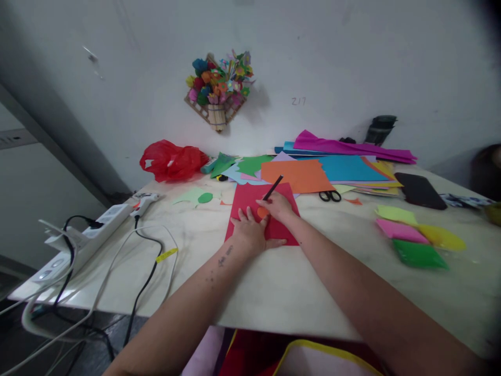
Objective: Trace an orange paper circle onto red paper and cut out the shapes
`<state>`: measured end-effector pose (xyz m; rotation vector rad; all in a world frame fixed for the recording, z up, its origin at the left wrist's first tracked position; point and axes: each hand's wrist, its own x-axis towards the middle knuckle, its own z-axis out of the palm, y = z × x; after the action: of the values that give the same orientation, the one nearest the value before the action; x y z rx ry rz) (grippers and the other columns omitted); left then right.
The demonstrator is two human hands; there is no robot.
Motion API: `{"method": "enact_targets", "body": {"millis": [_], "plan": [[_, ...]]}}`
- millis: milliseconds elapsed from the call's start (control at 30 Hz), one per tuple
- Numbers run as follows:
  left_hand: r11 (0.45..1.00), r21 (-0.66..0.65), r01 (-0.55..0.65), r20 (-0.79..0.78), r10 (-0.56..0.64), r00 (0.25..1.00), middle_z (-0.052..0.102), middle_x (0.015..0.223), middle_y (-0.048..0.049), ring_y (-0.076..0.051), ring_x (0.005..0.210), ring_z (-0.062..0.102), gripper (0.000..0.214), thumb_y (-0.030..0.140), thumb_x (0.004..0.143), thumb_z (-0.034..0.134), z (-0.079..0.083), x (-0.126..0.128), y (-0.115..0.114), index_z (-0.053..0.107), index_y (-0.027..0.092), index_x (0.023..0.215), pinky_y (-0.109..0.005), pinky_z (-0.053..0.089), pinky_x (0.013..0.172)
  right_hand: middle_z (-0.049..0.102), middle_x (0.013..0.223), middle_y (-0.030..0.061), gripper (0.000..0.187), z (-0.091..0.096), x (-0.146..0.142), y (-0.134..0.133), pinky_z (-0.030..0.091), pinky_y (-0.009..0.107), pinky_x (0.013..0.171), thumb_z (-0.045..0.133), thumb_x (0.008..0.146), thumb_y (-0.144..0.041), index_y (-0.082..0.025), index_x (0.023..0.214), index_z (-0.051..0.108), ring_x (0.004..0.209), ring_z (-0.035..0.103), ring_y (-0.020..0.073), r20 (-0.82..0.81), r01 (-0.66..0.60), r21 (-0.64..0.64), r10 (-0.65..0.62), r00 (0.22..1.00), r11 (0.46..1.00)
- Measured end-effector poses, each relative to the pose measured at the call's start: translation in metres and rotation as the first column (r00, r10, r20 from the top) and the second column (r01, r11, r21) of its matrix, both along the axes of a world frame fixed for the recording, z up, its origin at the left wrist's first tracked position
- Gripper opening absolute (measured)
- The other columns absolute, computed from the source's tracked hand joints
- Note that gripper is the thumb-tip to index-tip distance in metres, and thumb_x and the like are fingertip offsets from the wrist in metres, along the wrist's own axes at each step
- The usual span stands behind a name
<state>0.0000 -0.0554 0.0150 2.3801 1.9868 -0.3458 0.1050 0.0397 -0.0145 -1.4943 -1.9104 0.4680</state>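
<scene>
A red sheet (245, 196) lies on the table in front of me, with a small orange round piece (262, 212) on it. My left hand (250, 232) rests flat on the sheet, fingers spread, its fingertips by the orange piece. In my right hand (278, 206) is a dark pencil or pen (273, 187), slanting up to the right. Its lower tip is hidden by the fingers, near the upper edge of the orange piece. Whether the tip touches the sheet I cannot tell.
Black-handled scissors (330, 196) and an orange sheet (295, 175) lie beyond the red sheet. Colored packets (418, 253) and a dark phone or tablet (419, 190) are at right. A power strip (105, 219), cables, a glue gun (145, 202) and a red plastic bag (170, 161) are at left.
</scene>
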Motion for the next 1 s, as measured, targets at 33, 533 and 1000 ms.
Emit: {"method": "enact_targets", "body": {"millis": [33,533,1000], "plan": [[1.000,0.001,0.003,0.001,-0.003,1.000,0.011,0.143,-0.0134,-0.046,0.125,0.008,0.094,0.083,0.058,0.022,0.0001,0.0001,-0.0001,0.015,0.031,0.136,-0.062,0.019,0.089,0.063,0.095,0.0058,0.035,0.0002,0.0002,0.0003,0.044,0.025,0.071,0.052,0.072,-0.051,-0.021,0.085,0.064,0.087,0.059,0.0170,0.003,0.004,-0.004,-0.004,1.000,1.000],[1.000,-0.014,0.003,0.023,-0.002,1.000,0.012,0.143,-0.0159,-0.046,0.125,0.009,0.096,0.085,0.057,0.019,0.0037,0.0005,-0.0011,0.015,0.031,0.136,-0.063,0.019,0.089,0.066,0.088,0.0058,0.029,-0.0016,0.0023,0.0041,0.044,0.024,0.068,0.055,0.072,-0.044,-0.019,0.083,0.065,0.081,0.060,0.0158,-0.062,0.046,-0.007,-0.047,0.997,0.999],[0.995,-0.060,0.079,0.049,-0.076,0.996,0.001,0.145,0.0046,-0.050,0.122,0.004,0.095,0.082,0.060,0.013,0.0066,-0.0025,-0.0003,0.006,0.027,0.138,-0.066,0.020,0.088,0.067,0.080,0.0056,0.024,-0.0041,0.0033,0.0069,0.044,0.022,0.064,0.055,0.073,-0.039,-0.018,0.077,0.066,0.075,0.061,0.0151,-0.068,0.030,0.030,-0.028,0.997,0.999]]}}
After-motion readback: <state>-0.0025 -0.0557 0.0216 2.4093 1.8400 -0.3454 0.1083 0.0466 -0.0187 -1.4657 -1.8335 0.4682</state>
